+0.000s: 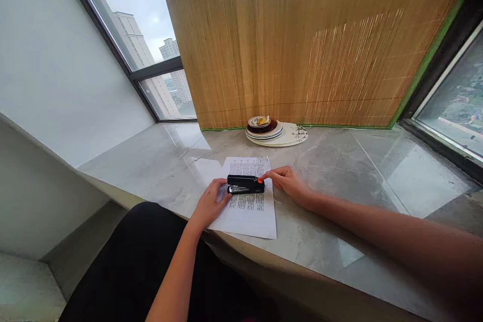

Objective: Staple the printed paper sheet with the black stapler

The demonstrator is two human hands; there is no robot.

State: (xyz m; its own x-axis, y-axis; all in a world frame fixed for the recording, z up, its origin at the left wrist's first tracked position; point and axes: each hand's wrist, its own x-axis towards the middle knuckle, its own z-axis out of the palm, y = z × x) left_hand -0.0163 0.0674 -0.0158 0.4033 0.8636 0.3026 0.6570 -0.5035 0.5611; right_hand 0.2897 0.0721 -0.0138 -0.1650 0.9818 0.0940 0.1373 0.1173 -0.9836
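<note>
A black stapler point(244, 184) with a red end lies across a printed sheet of paper point(249, 211) on the grey marble ledge point(339, 181). My left hand point(210, 205) rests on the paper with its fingers touching the stapler's left end. My right hand point(287, 181) is at the stapler's right end, fingertips pinched at the red tip. Both hands hold the stapler from opposite sides.
A stack of plates and small dishes point(275, 131) stands behind the paper against a bamboo blind point(302, 40). Windows lie to the left and right. The ledge's front edge runs just below the paper, with my dark-clothed lap beneath.
</note>
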